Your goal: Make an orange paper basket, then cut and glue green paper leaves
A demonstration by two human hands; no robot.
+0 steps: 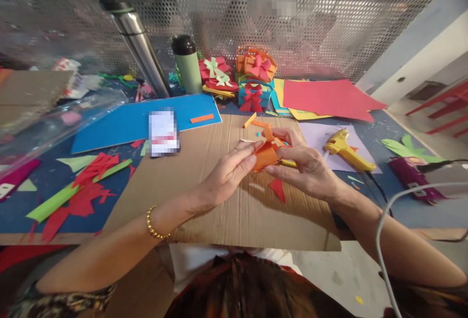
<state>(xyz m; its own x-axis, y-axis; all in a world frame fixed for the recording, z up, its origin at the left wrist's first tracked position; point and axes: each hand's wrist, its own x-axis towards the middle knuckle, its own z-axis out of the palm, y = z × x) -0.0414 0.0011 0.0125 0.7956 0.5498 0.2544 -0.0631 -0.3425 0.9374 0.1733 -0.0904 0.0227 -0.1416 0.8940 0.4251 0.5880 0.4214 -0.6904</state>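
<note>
Both hands hold a small folded piece of orange paper [266,156] above the brown cardboard sheet [219,220]. My left hand [234,167] pinches its left side between thumb and straightened fingers. On the other side, my right hand [305,164] grips it with curled fingers, one near an upright orange strip at the top. A thin yellow stick [288,163] shows under the right fingers; I cannot tell what it is. Orange strips [250,120] and a red paper triangle [278,190] lie on the cardboard close by.
A yellow glue gun [349,151] rests on lilac paper [310,135] at right. Behind stand finished paper bags with bows [252,96], a green tumbler [188,67] and a steel flask [137,47]. Red scraps [84,196] lie left. A white cable [382,230] crosses the right forearm.
</note>
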